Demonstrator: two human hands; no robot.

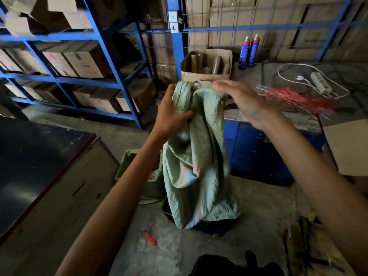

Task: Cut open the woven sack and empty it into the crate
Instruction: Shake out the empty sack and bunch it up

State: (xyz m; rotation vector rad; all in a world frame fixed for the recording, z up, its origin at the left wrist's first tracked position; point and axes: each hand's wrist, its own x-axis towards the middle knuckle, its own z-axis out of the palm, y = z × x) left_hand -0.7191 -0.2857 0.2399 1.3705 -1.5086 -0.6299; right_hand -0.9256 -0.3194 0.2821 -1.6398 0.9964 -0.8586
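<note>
A pale green woven sack (pixel 197 168) hangs upside down, limp and creased, with its lower end draped over a dark plastic crate (pixel 214 229) on the floor. My left hand (pixel 171 114) grips the bunched top of the sack at its left side. My right hand (pixel 242 100) is at the sack's upper right edge, fingers stretched out over the fabric; whether it pinches the cloth is unclear. A red utility knife (pixel 150 238) lies on the concrete floor left of the crate. The crate's inside is hidden by the sack.
Another green sack (pixel 139 172) lies behind on the floor. A workbench (pixel 278 118) at right holds a cardboard box of rolls (pixel 207 64), two spray cans (pixel 249 51), red strips (pixel 294 99) and a power strip (pixel 320 82). Blue shelving (pixel 65 80) stands left; a dark table (pixel 39 156) nearer left.
</note>
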